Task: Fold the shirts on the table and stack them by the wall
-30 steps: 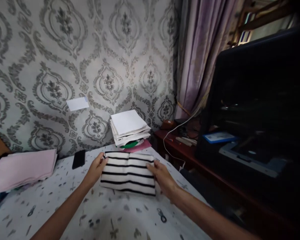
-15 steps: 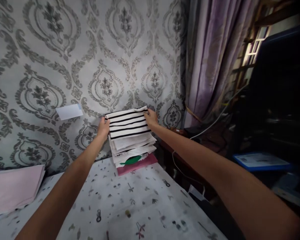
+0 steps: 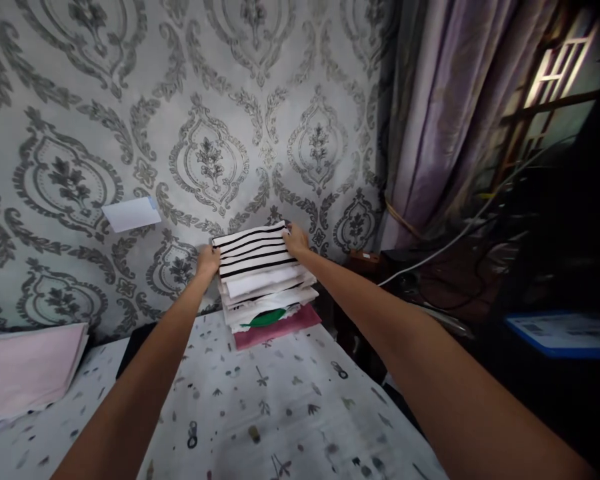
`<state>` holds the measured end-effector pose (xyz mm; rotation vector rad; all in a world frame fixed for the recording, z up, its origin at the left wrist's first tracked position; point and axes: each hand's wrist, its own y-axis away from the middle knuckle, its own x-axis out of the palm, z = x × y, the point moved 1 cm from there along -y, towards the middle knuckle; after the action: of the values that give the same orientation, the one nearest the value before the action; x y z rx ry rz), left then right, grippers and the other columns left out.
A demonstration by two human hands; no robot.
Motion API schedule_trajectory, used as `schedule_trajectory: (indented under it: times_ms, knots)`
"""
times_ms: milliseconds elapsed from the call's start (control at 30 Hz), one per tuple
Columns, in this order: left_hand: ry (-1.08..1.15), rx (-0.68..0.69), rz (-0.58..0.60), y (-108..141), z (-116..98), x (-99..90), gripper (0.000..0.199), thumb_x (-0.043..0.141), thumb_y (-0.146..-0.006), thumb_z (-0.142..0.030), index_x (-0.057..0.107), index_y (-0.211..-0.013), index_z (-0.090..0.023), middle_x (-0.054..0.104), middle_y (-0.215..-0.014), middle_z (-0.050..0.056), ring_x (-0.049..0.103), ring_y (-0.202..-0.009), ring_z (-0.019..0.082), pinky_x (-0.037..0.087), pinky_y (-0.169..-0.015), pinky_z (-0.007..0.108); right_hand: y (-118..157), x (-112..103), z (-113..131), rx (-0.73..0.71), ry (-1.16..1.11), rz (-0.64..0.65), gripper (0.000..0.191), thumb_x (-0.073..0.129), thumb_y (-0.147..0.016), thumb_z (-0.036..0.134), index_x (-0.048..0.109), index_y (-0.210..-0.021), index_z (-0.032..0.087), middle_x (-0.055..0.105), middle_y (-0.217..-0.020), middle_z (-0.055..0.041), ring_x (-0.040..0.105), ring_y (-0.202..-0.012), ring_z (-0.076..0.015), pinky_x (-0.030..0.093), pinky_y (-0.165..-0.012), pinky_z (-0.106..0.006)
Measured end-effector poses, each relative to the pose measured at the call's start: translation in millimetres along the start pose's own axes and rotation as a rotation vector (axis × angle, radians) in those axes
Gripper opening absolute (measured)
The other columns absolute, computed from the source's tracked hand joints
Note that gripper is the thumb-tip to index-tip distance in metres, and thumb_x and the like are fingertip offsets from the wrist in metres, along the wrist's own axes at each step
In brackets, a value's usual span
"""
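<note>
A folded white cloth with black stripes [image 3: 253,250] lies on top of a stack of folded cloths [image 3: 267,297]. My left hand [image 3: 209,259] grips its left edge, fingers closed and partly hidden behind it. At its far right corner, my right hand [image 3: 296,240] is closed on the edge, thumb in front. Lower in the stack are white pieces, one with a green patch [image 3: 266,318], and a pink cloth [image 3: 280,332] at the bottom. The stack rests on a patterned sheet [image 3: 250,400] against the wall.
A folded pale pink cloth [image 3: 30,363] lies at the left. A dark object [image 3: 133,347] is partly hidden behind my left forearm. White paper [image 3: 131,214] is on the wallpapered wall. To the right are a purple curtain [image 3: 430,127], a white cable [image 3: 445,247] and a blue-edged item [image 3: 563,333].
The striped cloth's right side has come down and slightly left with my right hand, both hands still holding it. The camera view has shifted, showing more of the dark object at left.
</note>
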<state>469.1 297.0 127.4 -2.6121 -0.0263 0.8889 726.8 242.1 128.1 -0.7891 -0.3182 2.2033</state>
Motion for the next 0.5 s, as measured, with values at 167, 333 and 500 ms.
schedule_trajectory:
  times_ms: [167, 333, 500]
  knots:
    - [-0.134, 0.176, -0.164, 33.4, -20.7, -6.3, 0.053, 0.048, -0.091, -0.038, 0.043, -0.138, -0.016, 0.045, -0.147, 0.021, 0.034, -0.141, 0.038, 0.026, -0.114, 0.052, 23.8, 0.4, 19.9, -0.124, 0.048, -0.048, 0.041, 0.043, -0.095, 0.029, 0.053, -0.134, 0.02, 0.049, -0.143, -0.0176, 0.039, -0.134, -0.0344, 0.023, -0.113, -0.056]
    - [-0.326, 0.361, 0.154, 50.1, -33.6, 25.9, 0.062, 0.054, -0.091, -0.047, 0.045, -0.145, -0.019, 0.026, -0.16, 0.02, 0.009, -0.149, 0.045, 0.007, -0.112, 0.071, 47.0, 31.1, 24.4, -0.456, 0.292, 0.207, 0.052, 0.051, -0.092, 0.054, 0.054, -0.138, 0.031, 0.04, -0.153, -0.0113, 0.025, -0.141, -0.0429, 0.012, -0.107, -0.072]
    - [-0.42, 0.231, 0.265, 32.0, -20.0, 44.4, 0.066, 0.045, -0.092, -0.058, 0.036, -0.151, -0.03, 0.017, -0.165, 0.011, 0.002, -0.15, 0.04, 0.021, -0.108, 0.068, 44.8, 58.9, 8.4, -0.444, 0.398, 0.313, 0.059, 0.043, -0.096, 0.057, 0.045, -0.147, 0.026, 0.031, -0.157, -0.0196, 0.025, -0.139, -0.0483, 0.018, -0.099, -0.075]
